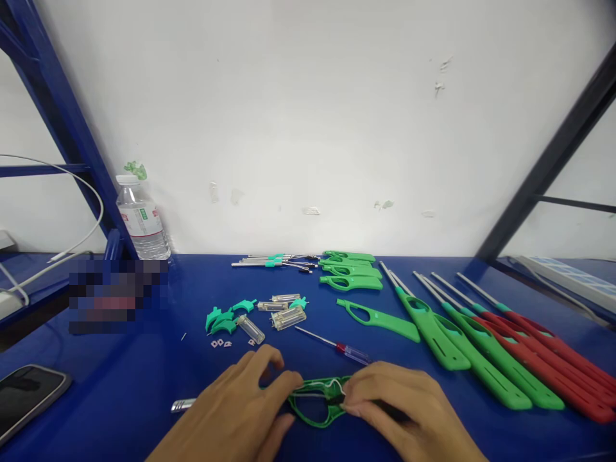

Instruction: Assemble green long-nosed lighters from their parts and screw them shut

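Nearest my camera, my left hand (235, 398) sets its fingers at the neck of the green casing (333, 391); I cannot tell whether it grips. My right hand (399, 401) pinches a black part (335, 400) inside that casing, located between both hands. The open, loop-shaped plastic shell also contains white wire (315, 384). Beyond: a slender metal screwdriver (341, 348), transparent oblong tanks (289, 317), a clear capped bottle (144, 221).

1. Left hand (240, 398): totally bare, smooth rounded knuckles, back of it in plain view down toward the near edge.
2. Right hand (409, 404): same deal, bare, fingers (368, 388) kinda slim.
3. Nails? Too small and soft to make out, tbh.
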A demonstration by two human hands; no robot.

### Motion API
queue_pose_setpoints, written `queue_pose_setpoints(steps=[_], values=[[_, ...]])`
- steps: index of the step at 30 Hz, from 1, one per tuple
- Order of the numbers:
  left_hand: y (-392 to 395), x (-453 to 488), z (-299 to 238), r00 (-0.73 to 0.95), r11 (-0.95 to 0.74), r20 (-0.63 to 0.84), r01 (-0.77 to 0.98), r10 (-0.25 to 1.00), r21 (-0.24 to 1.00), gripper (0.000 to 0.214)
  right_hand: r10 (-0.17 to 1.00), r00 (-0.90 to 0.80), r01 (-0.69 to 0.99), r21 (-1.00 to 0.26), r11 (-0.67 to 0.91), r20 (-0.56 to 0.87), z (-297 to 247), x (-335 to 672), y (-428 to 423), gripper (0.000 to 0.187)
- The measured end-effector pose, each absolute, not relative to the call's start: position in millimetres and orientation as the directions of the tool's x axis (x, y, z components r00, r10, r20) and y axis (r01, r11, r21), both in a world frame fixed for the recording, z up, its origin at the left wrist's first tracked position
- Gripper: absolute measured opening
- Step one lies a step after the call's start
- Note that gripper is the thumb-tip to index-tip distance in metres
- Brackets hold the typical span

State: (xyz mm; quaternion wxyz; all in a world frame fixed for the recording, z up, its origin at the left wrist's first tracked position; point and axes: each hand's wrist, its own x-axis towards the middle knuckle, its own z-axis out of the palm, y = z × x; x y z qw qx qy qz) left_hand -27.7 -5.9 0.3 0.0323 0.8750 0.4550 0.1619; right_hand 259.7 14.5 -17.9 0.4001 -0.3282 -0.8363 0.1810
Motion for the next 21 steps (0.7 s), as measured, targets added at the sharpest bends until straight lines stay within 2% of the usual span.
queue_pose_setpoints(steps=[2, 9, 13, 17, 21], values=[[-6.4, -18.4, 1.1, 0.563, -0.614, 0.262, 0.767, 0.784, 0.188, 0.035, 0.687, -0.451, 0.393, -0.564, 0.726, 0.57, -17.0, 259.2, 14.0, 0.027], [9.0, 0.1, -14.0, 0.582, -0.617, 0.219, 0.769, 0.783, 0.164, 0.028, 0.704, -0.424, 0.387, -0.589, 0.709, 0.57, -19.7, 257.9, 13.2, 0.025], [10.8, 2.4, -18.1, 0.586, -0.624, 0.249, 0.774, 0.771, 0.11, 0.035, 0.71, -0.428, 0.39, -0.594, 0.703, 0.559, -21.0, 259.1, 13.2, 0.021], [9.5, 2.0, -18.1, 0.593, -0.618, 0.214, 0.783, 0.776, 0.07, 0.037, 0.721, -0.441, 0.401, -0.601, 0.691, 0.534, -21.2, 260.1, 12.0, 0.017], [11.1, 1.6, -20.2, 0.56, -0.591, 0.216, 0.798, 0.8, 0.117, 0.034, 0.75, -0.441, 0.408, -0.634, 0.657, 0.493, -22.4, 261.0, 10.8, 0.01]])
